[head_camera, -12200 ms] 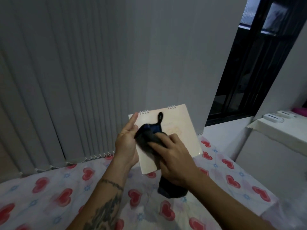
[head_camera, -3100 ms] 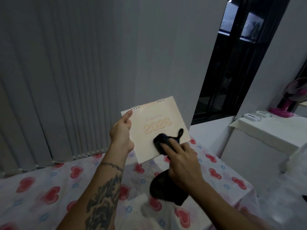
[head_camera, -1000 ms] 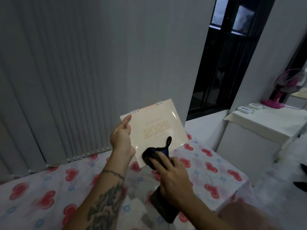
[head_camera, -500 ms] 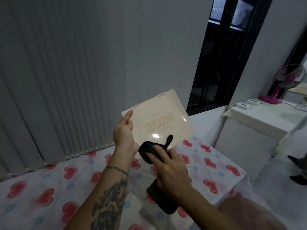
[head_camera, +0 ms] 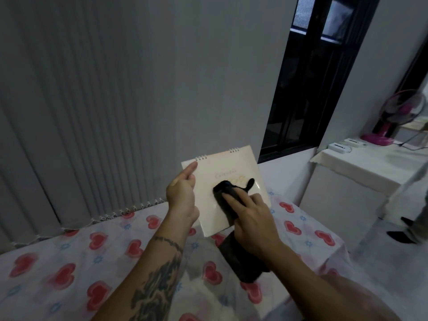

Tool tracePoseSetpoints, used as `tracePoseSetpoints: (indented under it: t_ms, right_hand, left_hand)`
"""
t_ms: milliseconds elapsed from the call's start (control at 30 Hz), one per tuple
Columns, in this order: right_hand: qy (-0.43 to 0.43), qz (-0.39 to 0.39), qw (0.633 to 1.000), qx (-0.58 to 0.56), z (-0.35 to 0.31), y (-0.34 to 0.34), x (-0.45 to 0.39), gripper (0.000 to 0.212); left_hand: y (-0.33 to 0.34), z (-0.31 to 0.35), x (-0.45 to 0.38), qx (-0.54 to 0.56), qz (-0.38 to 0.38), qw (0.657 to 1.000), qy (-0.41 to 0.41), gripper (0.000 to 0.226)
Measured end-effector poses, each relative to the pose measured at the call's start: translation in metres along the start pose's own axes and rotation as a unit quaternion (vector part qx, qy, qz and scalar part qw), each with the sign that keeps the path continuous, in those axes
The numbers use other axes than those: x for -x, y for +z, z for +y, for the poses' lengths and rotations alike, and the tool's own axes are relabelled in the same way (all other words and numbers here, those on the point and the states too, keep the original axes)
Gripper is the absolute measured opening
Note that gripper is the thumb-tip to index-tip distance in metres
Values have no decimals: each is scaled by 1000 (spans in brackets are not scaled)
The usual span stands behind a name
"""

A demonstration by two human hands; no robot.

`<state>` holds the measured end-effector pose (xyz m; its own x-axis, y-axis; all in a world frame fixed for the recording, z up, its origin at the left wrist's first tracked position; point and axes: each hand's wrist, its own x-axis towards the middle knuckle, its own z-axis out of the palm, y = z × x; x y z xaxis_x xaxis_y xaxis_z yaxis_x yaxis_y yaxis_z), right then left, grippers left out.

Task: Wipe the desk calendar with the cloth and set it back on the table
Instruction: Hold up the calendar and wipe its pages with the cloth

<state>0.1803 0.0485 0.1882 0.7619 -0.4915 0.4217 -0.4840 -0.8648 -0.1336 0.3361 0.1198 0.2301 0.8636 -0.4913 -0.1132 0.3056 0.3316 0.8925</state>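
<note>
The cloth (head_camera: 228, 192) covers most of the large numerals on the calendar (head_camera: 224, 172); the right hand (head_camera: 252, 222) hides the cloth's middle; the left hand (head_camera: 181, 195) masks the calendar's left edge; a person's leg (head_camera: 416, 224) is cut off at the right border.

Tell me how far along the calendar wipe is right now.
Done: the cream spiral-bound desk calendar is lifted off the heart-print tablecloth table. In hand: the left hand grips its left edge while the right hand presses the black cloth onto the front cover, over the printed year. Left: finishing the wipe, then setting the calendar back on the table. How clean the cover is cannot be judged.
</note>
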Motion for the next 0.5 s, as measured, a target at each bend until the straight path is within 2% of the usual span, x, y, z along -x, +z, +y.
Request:
tracePoseSetpoints:
  t_ms: [133, 333, 500]
  right_hand:
    - [85, 22, 996, 6, 26, -1, 3, 62]
    - [21, 22, 999, -29, 16, 5, 10, 61]
    - [82, 19, 996, -38, 31, 15, 12, 59]
  left_hand:
    - [-3, -10, 1, 5, -9, 1000, -26, 47]
    - [8, -27, 4, -27, -37, 999, -1, 38]
    - [9, -48, 5, -32, -34, 999, -6, 37]
